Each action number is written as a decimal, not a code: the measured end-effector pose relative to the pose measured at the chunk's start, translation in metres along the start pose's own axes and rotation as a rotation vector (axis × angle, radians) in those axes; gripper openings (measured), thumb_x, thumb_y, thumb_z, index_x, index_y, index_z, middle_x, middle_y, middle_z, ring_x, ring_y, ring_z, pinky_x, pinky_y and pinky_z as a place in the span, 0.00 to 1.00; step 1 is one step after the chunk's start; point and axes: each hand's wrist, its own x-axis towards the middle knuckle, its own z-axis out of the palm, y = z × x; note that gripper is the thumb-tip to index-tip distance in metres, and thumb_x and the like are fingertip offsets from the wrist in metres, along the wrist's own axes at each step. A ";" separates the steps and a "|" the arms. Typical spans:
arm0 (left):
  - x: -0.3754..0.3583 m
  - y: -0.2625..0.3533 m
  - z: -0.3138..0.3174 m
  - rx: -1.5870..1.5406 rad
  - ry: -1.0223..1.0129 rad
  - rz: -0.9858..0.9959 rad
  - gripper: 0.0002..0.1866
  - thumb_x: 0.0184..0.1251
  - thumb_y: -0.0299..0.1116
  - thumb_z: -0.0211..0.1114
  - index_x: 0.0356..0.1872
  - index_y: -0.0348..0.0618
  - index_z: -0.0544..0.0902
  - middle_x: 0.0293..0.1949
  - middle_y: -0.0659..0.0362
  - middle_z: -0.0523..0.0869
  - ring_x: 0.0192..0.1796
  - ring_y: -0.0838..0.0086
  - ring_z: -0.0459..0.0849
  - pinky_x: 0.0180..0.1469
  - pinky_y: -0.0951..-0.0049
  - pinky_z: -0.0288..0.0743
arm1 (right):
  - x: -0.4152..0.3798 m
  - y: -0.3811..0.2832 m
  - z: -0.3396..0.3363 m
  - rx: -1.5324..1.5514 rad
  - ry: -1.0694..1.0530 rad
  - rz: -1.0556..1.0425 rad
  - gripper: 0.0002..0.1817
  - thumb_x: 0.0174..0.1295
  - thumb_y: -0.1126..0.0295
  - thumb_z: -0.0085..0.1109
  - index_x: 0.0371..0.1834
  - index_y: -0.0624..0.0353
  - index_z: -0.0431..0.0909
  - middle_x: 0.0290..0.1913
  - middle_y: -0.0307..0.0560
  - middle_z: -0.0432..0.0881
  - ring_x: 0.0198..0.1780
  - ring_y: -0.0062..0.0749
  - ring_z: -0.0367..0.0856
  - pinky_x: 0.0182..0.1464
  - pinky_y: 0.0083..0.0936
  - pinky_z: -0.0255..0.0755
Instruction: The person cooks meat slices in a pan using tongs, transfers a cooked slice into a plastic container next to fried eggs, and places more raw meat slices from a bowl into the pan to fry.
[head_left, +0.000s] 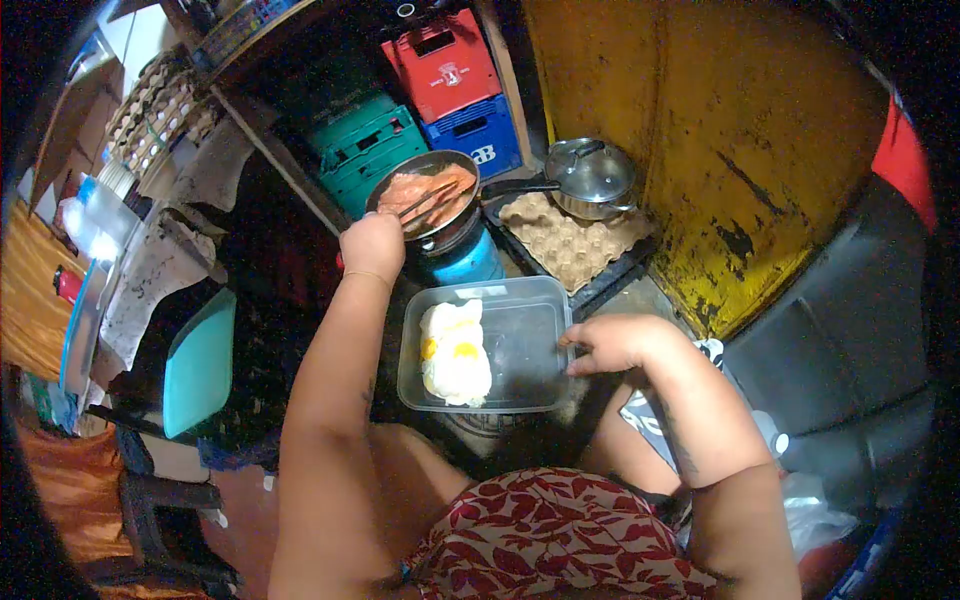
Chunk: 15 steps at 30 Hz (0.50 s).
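My left hand [372, 246] is closed around a pair of dark tongs [428, 203], whose two arms reach over the frying pan [474, 172]. Reddish-pink slices of meat [420, 190] fill the pan, which sits on a stove with a blue body [465, 265]. In front of me is a clear plastic container [530, 395], with several fried eggs [458, 365] piled in its left half. The right side of its rim is pinched between the thumb and fingers of my right hand [612, 343].
Behind the stove are green [370, 150], red [445, 70] and blue crates [475, 138]. A lidded pot [592, 180] stands on an egg tray [570, 240] beside a yellow panel [690, 130]. A teal lid [200, 365] leans at left, and stacked egg trays [160, 115] stand farther back.
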 end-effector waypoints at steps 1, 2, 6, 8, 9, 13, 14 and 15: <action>0.000 0.001 -0.001 -0.015 0.006 -0.019 0.10 0.67 0.28 0.57 0.41 0.43 0.86 0.41 0.48 0.89 0.44 0.53 0.90 0.44 0.54 0.85 | 0.001 0.001 0.001 -0.004 0.005 -0.004 0.34 0.60 0.45 0.64 0.66 0.51 0.76 0.55 0.59 0.84 0.57 0.55 0.82 0.60 0.43 0.75; 0.000 0.002 -0.003 -0.030 0.013 -0.037 0.10 0.66 0.28 0.57 0.40 0.42 0.86 0.41 0.48 0.89 0.43 0.52 0.90 0.45 0.54 0.85 | 0.000 0.000 0.001 -0.007 0.005 -0.006 0.34 0.60 0.45 0.64 0.66 0.51 0.76 0.55 0.59 0.84 0.57 0.55 0.82 0.60 0.43 0.75; 0.010 0.008 0.002 -0.067 0.041 -0.053 0.11 0.67 0.29 0.56 0.38 0.42 0.88 0.41 0.46 0.90 0.43 0.52 0.90 0.46 0.54 0.85 | -0.003 -0.003 -0.003 0.006 -0.006 -0.001 0.34 0.60 0.45 0.65 0.65 0.52 0.76 0.55 0.60 0.84 0.57 0.55 0.82 0.61 0.43 0.74; 0.014 0.017 -0.004 -0.150 -0.018 -0.113 0.11 0.67 0.31 0.58 0.38 0.41 0.89 0.42 0.44 0.90 0.44 0.51 0.90 0.48 0.53 0.84 | -0.004 -0.004 -0.004 -0.002 -0.002 -0.002 0.34 0.60 0.44 0.65 0.65 0.52 0.76 0.55 0.61 0.84 0.57 0.56 0.82 0.61 0.43 0.74; 0.018 0.018 -0.001 -0.152 -0.015 -0.113 0.11 0.67 0.31 0.58 0.38 0.41 0.89 0.42 0.44 0.90 0.44 0.51 0.90 0.48 0.53 0.84 | -0.004 -0.006 -0.004 0.003 -0.011 0.013 0.34 0.60 0.45 0.64 0.65 0.52 0.76 0.55 0.61 0.84 0.58 0.56 0.82 0.61 0.43 0.74; 0.033 0.022 0.025 -0.246 -0.005 -0.170 0.11 0.64 0.33 0.61 0.38 0.39 0.89 0.43 0.42 0.89 0.45 0.50 0.89 0.51 0.53 0.83 | -0.006 -0.008 -0.007 0.006 -0.009 0.035 0.34 0.61 0.45 0.64 0.66 0.52 0.76 0.56 0.62 0.83 0.58 0.57 0.81 0.61 0.43 0.74; 0.034 0.021 0.031 -0.236 -0.005 -0.168 0.11 0.63 0.33 0.61 0.38 0.39 0.89 0.43 0.43 0.89 0.46 0.50 0.89 0.51 0.53 0.83 | -0.006 -0.007 -0.007 0.007 -0.008 0.037 0.34 0.61 0.45 0.64 0.66 0.52 0.76 0.56 0.62 0.83 0.58 0.57 0.81 0.61 0.43 0.74; 0.031 0.022 0.027 -0.225 -0.006 -0.167 0.11 0.62 0.33 0.62 0.38 0.39 0.89 0.42 0.43 0.89 0.46 0.50 0.89 0.51 0.53 0.83 | -0.006 -0.007 -0.006 0.008 -0.004 0.031 0.33 0.61 0.45 0.64 0.66 0.52 0.76 0.56 0.62 0.83 0.58 0.57 0.81 0.61 0.43 0.74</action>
